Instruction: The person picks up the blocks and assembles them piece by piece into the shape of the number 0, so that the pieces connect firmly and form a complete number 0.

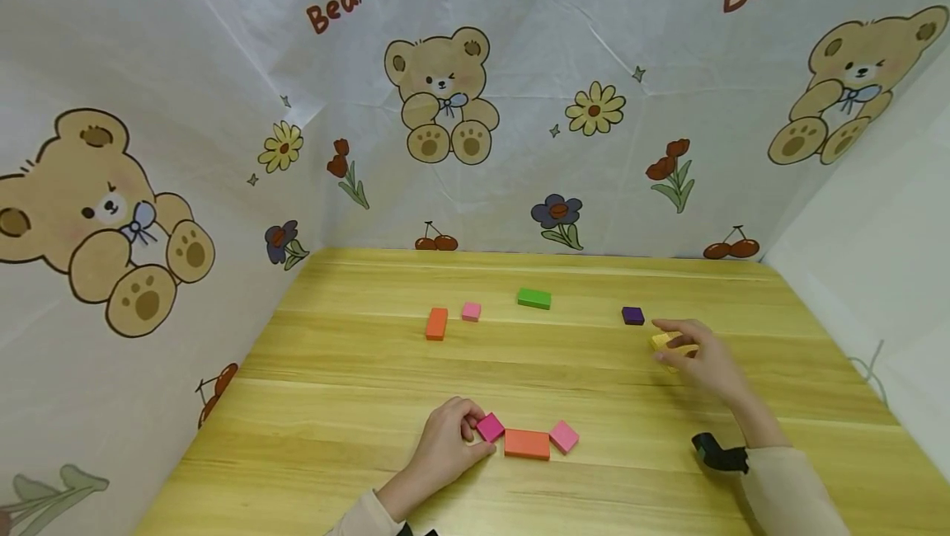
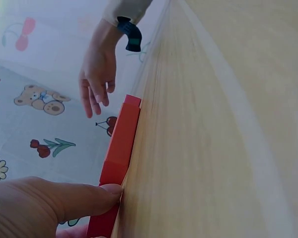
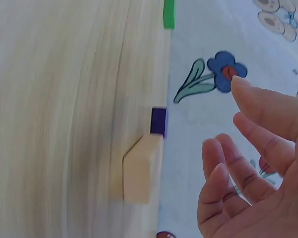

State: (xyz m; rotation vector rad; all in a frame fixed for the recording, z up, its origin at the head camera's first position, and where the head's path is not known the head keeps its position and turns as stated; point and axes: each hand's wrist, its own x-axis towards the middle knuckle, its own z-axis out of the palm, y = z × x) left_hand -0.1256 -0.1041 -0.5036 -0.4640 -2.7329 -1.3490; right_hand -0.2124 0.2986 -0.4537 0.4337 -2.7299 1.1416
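We see the yellow, smooth-faced block (image 3: 139, 173) below the right hand (image 1: 705, 356), toward the right edge of the wooden desk (image 1: 356, 396); the right hand is clearly the nearer one. That hand hovers with fingers and thumb parted, holding nothing. Its fingers partly cover the block from above, so we cannot tell its long axis; from the side it shows a slanted face. The small, dark purple flat block (image 1: 633, 316) lies just beyond it, toward the far edge.

Nearer the front edge, our left hand (image 1: 448, 441) pinches a magenta square block (image 1: 491, 427) cornerwise against an orange rectangular block (image 1: 527, 444), whose long axis runs left to right along the grain.
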